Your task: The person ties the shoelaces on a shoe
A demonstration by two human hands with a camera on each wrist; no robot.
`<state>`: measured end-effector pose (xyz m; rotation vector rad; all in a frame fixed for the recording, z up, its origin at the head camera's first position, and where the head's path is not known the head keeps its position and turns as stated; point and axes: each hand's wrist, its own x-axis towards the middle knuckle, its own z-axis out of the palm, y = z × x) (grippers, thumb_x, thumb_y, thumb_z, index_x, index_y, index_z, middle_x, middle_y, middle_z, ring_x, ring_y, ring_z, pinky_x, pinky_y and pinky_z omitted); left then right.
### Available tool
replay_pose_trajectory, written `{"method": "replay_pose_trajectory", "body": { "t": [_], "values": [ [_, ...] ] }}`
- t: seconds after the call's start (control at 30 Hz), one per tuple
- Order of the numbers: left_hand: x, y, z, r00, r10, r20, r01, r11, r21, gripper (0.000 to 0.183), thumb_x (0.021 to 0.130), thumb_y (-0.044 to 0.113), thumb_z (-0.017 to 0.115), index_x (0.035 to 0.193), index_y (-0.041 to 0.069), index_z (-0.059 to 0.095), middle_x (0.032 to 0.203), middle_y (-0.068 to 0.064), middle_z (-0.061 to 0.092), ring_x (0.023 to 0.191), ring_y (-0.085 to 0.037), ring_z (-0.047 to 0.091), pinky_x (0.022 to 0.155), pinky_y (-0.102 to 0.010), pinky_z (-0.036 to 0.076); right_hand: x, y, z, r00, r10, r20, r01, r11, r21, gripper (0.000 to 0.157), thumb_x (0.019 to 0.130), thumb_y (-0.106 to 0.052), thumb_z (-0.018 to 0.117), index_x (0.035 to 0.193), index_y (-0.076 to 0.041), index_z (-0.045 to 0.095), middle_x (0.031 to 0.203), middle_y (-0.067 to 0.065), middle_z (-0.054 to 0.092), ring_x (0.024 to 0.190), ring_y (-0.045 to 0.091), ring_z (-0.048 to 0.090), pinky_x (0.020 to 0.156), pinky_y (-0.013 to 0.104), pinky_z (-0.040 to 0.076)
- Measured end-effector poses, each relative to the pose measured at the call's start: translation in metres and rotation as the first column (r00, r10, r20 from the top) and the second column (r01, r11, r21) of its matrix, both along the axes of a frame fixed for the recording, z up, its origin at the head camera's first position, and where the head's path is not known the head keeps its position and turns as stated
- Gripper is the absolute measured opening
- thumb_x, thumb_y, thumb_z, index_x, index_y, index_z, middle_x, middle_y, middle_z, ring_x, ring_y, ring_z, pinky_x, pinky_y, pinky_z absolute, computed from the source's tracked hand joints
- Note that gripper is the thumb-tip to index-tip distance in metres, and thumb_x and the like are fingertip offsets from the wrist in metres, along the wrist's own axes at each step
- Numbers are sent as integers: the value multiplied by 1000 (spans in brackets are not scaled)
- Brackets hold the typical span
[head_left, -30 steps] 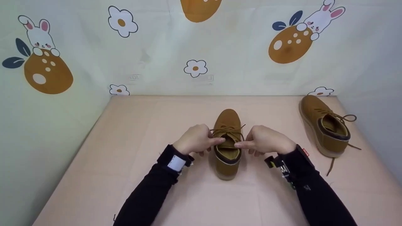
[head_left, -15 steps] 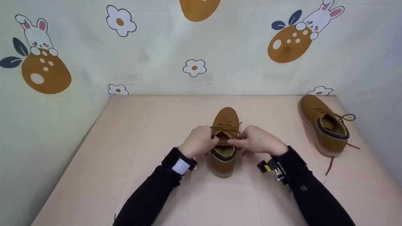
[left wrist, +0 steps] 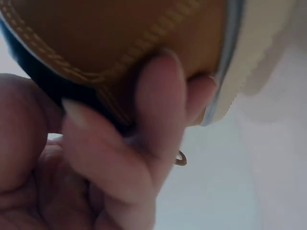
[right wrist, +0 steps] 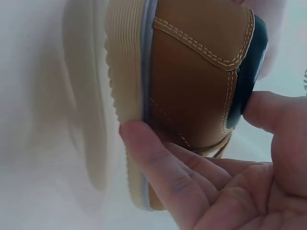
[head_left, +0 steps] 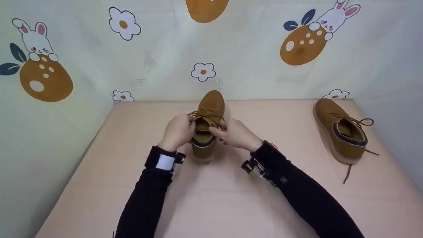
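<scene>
Both hands hold a brown lace-up shoe (head_left: pixel 212 102) between them, its toe pointing away toward the back wall. My left hand (head_left: pixel 178 130) grips its left side near the laces, the thumb at the collar. On the opposite side my right hand (head_left: pixel 234 133) grips the shoe, thumb over the opening's edge and fingers along the outside. The laces (head_left: pixel 206 114) are tied across the front. In the right wrist view the pale ridged sole (right wrist: pixel 127 62) is apart from the surface, a shadow beside it. Stitched brown leather (left wrist: pixel 129 38) fills the top of the left wrist view.
A matching brown shoe (head_left: pixel 350 150) stands at the right back of the pink-covered table (head_left: pixel 224 205), its laces (head_left: pixel 365 122) looped loosely and trailing. Behind the table rises a pale cloth wall (head_left: pixel 165 49) with rabbit and flower prints.
The held shoe has been lifted and carried left and toward the back wall, both hands moving with it. The other shoe stays where it was.
</scene>
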<state>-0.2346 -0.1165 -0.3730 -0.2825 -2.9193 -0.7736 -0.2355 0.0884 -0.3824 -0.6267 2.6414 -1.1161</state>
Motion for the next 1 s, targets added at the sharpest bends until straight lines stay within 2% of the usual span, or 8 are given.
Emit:
{"method": "replay_pose_trajectory", "body": {
  "t": [0.07,0.2,0.33,0.5,0.6,0.73,1.0],
  "values": [
    [-3,-16,2,999,31,13,-31,999,-7,22,98,11,53,96,-2,71,88,-17,70,66,-29,64,62,-41,51,-6,-16,1,1000,18,23,-18,1000,-1,39,101,-45,54,92,-8,65,71,6,68,61,18,62,56,27,46],
    [-8,-44,6,992,90,84,-91,996,6,23,99,12,54,108,-1,71,91,-16,70,64,-26,64,61,-39,51,-16,-46,-1,995,48,92,-47,999,-13,50,100,-48,54,94,-1,67,86,17,71,74,29,68,59,27,47],
    [-11,-66,5,979,135,150,-141,990,27,22,99,10,53,107,-3,69,89,-17,68,61,-22,63,58,-34,52,-23,-70,-5,990,59,127,-56,998,-24,59,100,-49,53,95,7,69,92,20,72,86,36,69,59,26,46],
    [-15,-85,-3,970,163,183,-171,985,30,23,100,8,51,106,-5,68,89,-18,68,60,-22,62,57,-33,51,-27,-94,-14,993,46,108,-46,999,-5,59,101,-48,51,92,7,70,87,20,72,79,35,68,54,25,42],
    [-17,-92,-9,964,176,202,-182,983,14,21,98,7,51,102,-5,69,87,-17,68,59,-22,61,56,-32,50,-28,-103,-22,994,37,98,-38,999,11,55,101,-49,51,74,-3,66,69,10,67,62,23,63,52,24,41],
    [-19,-96,-14,957,184,223,-190,982,2,20,97,8,52,96,-3,68,84,-15,66,62,-23,61,56,-32,49,-29,-109,-30,996,30,79,-32,999,19,55,101,-49,51,56,-17,48,52,-6,48,48,11,50,50,23,40],
    [-18,-95,-13,950,202,240,-207,978,-3,21,99,12,52,93,-2,67,83,-14,66,60,-22,62,55,-32,50,-33,-109,-33,997,30,77,-30,1000,5,55,99,-50,53,58,-15,49,51,-7,46,48,11,49,50,23,41]
  ]
}}
